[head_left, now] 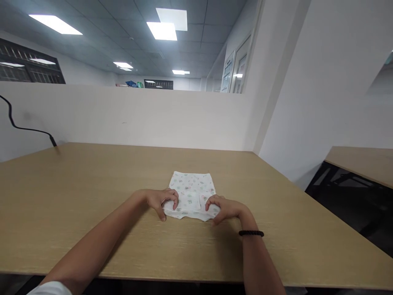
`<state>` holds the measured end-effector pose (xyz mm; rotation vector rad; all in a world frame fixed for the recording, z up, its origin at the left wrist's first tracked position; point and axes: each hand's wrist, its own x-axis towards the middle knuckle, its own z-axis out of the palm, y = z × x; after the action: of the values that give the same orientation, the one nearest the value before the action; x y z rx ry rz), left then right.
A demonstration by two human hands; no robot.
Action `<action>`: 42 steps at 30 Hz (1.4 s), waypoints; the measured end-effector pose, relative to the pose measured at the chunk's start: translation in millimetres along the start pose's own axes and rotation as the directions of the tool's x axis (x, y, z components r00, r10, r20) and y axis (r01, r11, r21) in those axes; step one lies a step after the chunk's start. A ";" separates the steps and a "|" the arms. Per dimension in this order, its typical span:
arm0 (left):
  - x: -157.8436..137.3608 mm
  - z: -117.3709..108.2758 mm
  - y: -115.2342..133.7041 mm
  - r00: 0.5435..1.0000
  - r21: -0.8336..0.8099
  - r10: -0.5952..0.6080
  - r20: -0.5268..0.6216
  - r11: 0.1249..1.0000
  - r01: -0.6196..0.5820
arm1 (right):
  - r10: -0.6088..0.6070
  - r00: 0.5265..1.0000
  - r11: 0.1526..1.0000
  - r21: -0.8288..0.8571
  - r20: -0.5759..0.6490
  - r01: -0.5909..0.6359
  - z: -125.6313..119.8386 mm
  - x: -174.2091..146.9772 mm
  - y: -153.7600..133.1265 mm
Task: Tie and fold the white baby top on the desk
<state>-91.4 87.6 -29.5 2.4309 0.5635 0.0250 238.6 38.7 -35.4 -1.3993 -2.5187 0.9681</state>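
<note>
Left hand [157, 199] and right hand [227, 207], thumbs apart from fingers, touch opposite sides of the white, printed, folded cloth [192, 183], well inside the edges of the tan wood-grain tabletop [101, 184].

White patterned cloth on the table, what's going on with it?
A person is handling the white cloth with both bare hands. The left grip is at its left side and the right grip at its right, fingers curled over it. The cloth lies on the wooden table, its near part looking folded over. Whether the fingers are pinching it is hard to tell.
</note>
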 end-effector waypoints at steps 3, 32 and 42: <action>1.0 0.2 0.8 0.999 0.004 -0.036 -0.018 0.999 0.036 | -0.005 1.000 1.000 -0.011 0.028 0.005 -1.2 -1.5 0.5; -4.9 2.5 -31.9 0.983 -0.463 -0.012 -0.181 0.883 -0.075 | -0.044 0.971 0.864 0.480 -0.236 0.156 7.2 6.4 12.5; -5.1 5.1 -25.0 0.957 -0.560 -0.088 -0.277 0.824 -0.086 | -0.051 0.958 0.893 0.418 -0.281 0.170 9.2 10.3 22.7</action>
<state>-105.0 100.3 -47.7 1.8426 0.5848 0.4941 245.8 51.0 -57.8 -1.1424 -1.9996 1.1490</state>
